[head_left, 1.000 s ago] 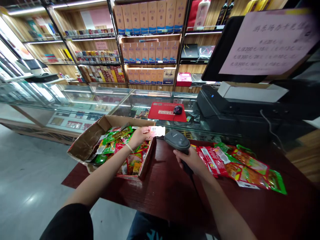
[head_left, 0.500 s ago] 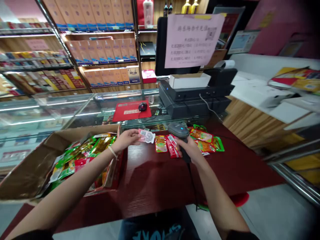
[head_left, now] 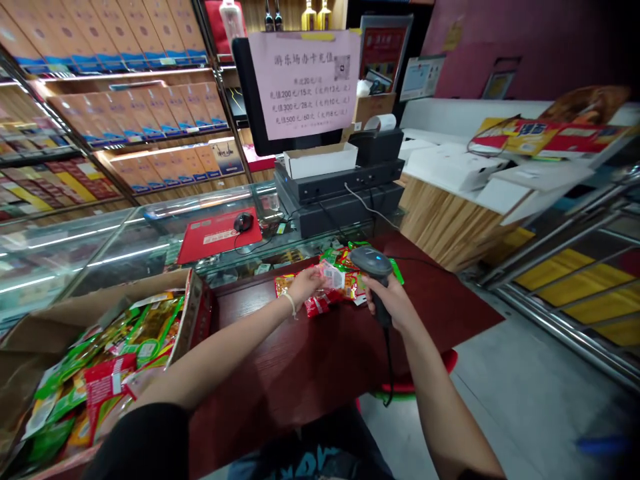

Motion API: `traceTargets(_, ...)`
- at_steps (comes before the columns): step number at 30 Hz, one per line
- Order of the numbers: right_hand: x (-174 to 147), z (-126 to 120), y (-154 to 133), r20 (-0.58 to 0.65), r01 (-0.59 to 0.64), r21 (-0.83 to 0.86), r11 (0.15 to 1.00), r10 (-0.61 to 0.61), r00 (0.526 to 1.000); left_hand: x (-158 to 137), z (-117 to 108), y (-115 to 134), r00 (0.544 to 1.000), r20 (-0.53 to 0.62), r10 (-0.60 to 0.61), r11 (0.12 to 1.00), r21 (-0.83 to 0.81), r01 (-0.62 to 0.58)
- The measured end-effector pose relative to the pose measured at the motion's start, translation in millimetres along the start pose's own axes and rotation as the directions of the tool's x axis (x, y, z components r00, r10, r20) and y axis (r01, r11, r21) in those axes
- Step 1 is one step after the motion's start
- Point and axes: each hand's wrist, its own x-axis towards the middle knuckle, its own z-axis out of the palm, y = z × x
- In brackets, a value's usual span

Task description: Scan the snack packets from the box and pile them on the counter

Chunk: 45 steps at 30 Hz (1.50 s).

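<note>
Between the fingers of my left hand [head_left: 306, 285] is a small pink and clear snack packet [head_left: 332, 275], held over other packets. My right hand [head_left: 390, 300] is wrapped round the handle of a dark barcode scanner [head_left: 373, 262], whose head shows a small blue light. Its cable drops past the table's front edge. Under and around both hands lie several red, orange and green snack packets [head_left: 316, 306] on the dark red table [head_left: 260, 360]. At the left, an open cardboard box [head_left: 197, 313] holds many green and red snack packets [head_left: 145, 327].
A monitor with a pink paper sign [head_left: 305, 87] stands behind the table, above a black cash drawer [head_left: 345, 207] and a receipt printer [head_left: 377, 143]. A computer mouse [head_left: 243, 222] rests on a red mat [head_left: 200, 240]. Metal railings [head_left: 565, 287] are at the right.
My left hand has carried the pink packet rightward, closer to the scanner and over the packets on the table. The view has turned right. My right hand still holds the scanner.
</note>
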Motion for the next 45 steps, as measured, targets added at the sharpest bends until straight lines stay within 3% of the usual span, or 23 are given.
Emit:
traceTargets(4, -2.9, -5.2, 1.3, -0.006, 0.007, 0.0, 1.0, -0.007, 1.0, 13.1, 6.5, -0.5, 0.991, -0.034, 0.128, 0.988, -0.082, -0.13)
traceTargets(9, -1.6, 2.8, -1.1, -0.004, -0.024, -0.017, 1.0, 0.023, 1.0, 8.6, -14.6, 6.3, 0.993, -0.074, 0.09, 0.992, -0.086, -0.096)
traceTargets(14, 1.9, 26.7, -3.4, 0.064, -0.025, -0.036, 0.999, 0.027, 0.998, -21.1, -55.8, 34.8, 0.985, -0.147, 0.09, 0.995, -0.018, -0.094)
traceTargets(19, 6.0, 67.1, -2.7, 0.209, 0.006, -0.06, 0.998, 0.007, 0.978, -70.7, -118.0, 63.7, 0.949, -0.204, 0.242, 0.967, 0.13, -0.219)
traceTargets(24, 7.6, 118.3, -2.3, 0.326, 0.003, -0.076, 0.997, 0.022, 0.945, -128.1, -197.2, 73.9, 0.86, -0.341, 0.379, 0.912, 0.297, -0.284)
traceTargets(30, 3.6, 178.0, -5.1, 0.452, 0.022, -0.092, 0.995, 0.022, 0.892, -180.5, -295.4, 64.5, 0.679, -0.612, 0.406, 0.911, 0.33, -0.248)
traceTargets(35, -2.6, 219.9, -6.7, 0.533, 0.039, -0.096, 0.995, 0.018, 0.846, -207.7, -344.5, 42.2, 0.574, -0.724, 0.383, 0.923, 0.322, -0.21)
traceTargets(37, -4.7, 233.7, -5.4, 0.555, 0.033, -0.106, 0.994, 0.031, 0.831, -217.0, -354.5, 32.3, 0.583, -0.719, 0.378, 0.922, 0.353, -0.161)
traceTargets(42, -8.0, 257.6, 2.4, 0.578, -0.006, -0.127, 0.992, 0.079, 0.812, -236.2, -367.5, 17.1, 0.729, -0.651, 0.212, 0.879, 0.453, 0.148)
traceTargets(45, -8.7, 265.0, 7.6, 0.564, -0.028, -0.161, 0.987, 0.116, 0.817, -238.6, -366.9, 12.3, 0.776, -0.6, 0.195, 0.719, 0.626, 0.304)
